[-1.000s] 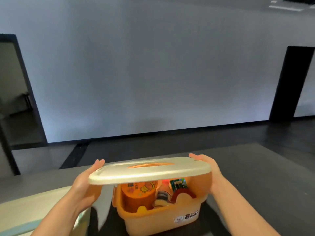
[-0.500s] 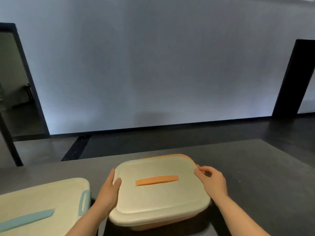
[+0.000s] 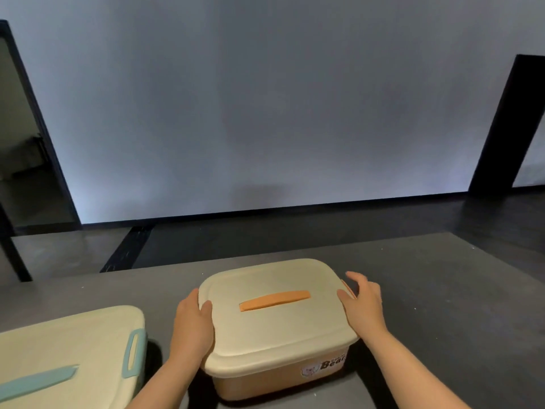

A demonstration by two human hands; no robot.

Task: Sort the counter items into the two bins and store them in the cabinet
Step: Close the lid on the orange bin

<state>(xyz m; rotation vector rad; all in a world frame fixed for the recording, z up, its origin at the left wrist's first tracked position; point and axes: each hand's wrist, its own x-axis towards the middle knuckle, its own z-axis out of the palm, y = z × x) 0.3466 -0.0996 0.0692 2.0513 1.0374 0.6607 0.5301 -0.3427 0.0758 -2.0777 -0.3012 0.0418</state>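
While the orange plastic bin (image 3: pixel 283 379) is standing on the dark grey bench (image 3: pixel 427 290), its cream plastic lid (image 3: pixel 277 326) is lying flat on top of it, and the orange handle strip (image 3: pixel 275 301) is running across the middle of the lid. The left hand (image 3: pixel 193 323) is pressing against the left edge of the lid, with the thumb lying on the top surface and the other fingers reaching down the side, where they are hidden. The right hand (image 3: pixel 364 307) is resting at the right edge of the lid, beside the small orange latch (image 3: pixel 349 289); its fingers are spread and relaxed, not curling around anything. Both forearms are coming in from the bottom of the view. A white label with the word "Bear" (image 3: pixel 324 367) is showing on the front wall of the bin. To the left, near the orange bin but apart from it, a second bin with a cream lid (image 3: pixel 67 346) and a pale blue side handle (image 3: pixel 131 352) is standing on the bench. Behind the bench a plain grey wall (image 3: pixel 265 113) is rising.
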